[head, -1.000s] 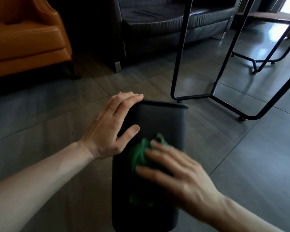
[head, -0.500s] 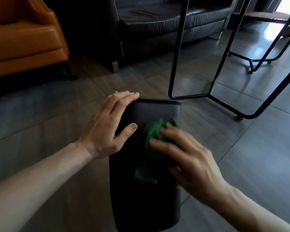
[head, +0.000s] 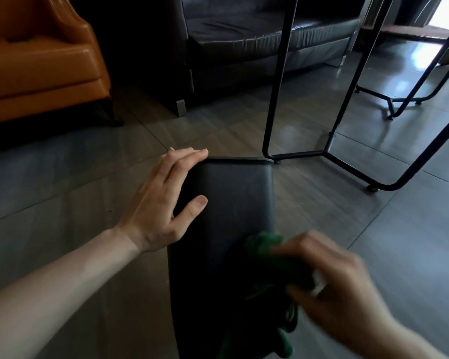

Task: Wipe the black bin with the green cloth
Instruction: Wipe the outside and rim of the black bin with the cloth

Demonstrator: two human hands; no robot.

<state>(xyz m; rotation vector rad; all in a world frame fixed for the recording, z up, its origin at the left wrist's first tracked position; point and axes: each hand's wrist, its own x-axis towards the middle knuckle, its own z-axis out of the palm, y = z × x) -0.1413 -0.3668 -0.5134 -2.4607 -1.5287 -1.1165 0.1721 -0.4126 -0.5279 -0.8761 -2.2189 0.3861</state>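
The black bin (head: 228, 203) lies on its side on the floor, its long flat face turned up and one end pointing away from me. My left hand (head: 163, 203) rests on the bin's far left edge, fingers over the side and thumb on the upper face. My right hand (head: 335, 288), blurred, presses the bunched green cloth (head: 265, 247) against the bin's near right part. A loose end of the cloth hangs down near the frame's bottom edge.
Black metal table legs (head: 275, 104) stand on the grey tiled floor just beyond and right of the bin. An orange armchair (head: 42, 66) is at the far left and a dark leather sofa (head: 257, 40) behind. A second metal frame (head: 399, 99) stands at far right.
My right hand has slid the green cloth from the middle of the bin's face toward me and to the right. My left hand has kept its hold on the bin's edge.
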